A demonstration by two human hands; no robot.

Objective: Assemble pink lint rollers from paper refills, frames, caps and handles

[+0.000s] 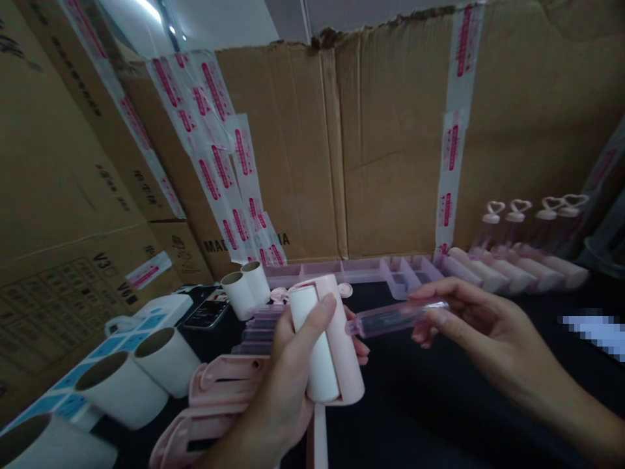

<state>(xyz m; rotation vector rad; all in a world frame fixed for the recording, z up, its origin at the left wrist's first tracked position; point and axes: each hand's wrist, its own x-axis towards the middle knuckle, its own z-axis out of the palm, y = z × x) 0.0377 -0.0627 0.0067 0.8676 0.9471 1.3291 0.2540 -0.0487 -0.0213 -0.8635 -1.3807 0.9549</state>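
Left hand (288, 378) clamped round pink case (347, 358), white paper roll (319, 365) seated in it, thumb across roll; right hand (488, 332) pinching clear lilac tube (390, 321) near one end, thumb and fingers closed on it; tube's narrow tip right at case's side, contact impossible to tell; black tabletop (410, 404) beneath; heart-topped tubes (491, 218) standing far right; cardboard wall (390, 143) behind.

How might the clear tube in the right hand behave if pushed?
The clear tube would probably roll, as its sides look rounded. It is likely stiff: gripped near one end by the right hand, it shows no bend.
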